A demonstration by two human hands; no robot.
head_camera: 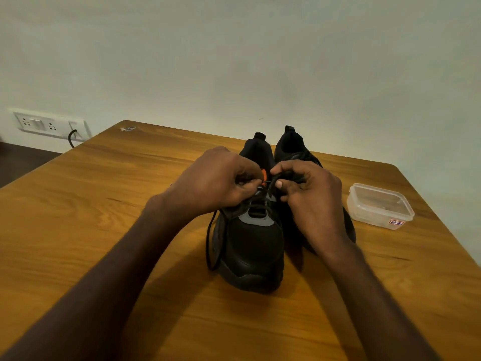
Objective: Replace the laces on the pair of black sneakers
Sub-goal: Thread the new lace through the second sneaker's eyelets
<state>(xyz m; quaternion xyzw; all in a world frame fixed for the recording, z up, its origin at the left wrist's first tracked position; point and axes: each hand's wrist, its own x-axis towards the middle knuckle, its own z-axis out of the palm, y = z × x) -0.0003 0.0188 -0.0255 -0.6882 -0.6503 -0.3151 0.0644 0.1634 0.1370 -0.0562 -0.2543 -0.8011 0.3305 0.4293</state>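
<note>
On the wooden table (109, 230) the near sneaker (250, 251) stands toe toward me, touching its pair (291, 147) on the right; it looks bulky and stiff enough to stay put. My left hand (216, 181) and right hand (309, 194) each pinch its lace (212, 241) at the upper eyelets (thin, limp cord, so I judge gripping close to the eyelets best).

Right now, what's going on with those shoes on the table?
A person is working on the laces of the nearer black sneaker, which stands on the wooden table beside its partner sneaker. The left hand and the right hand each pinch the black lace near the top eyelets; a loose loop of it hangs down the shoe's left side. A clear plastic container with a small label sits to the right.
</note>
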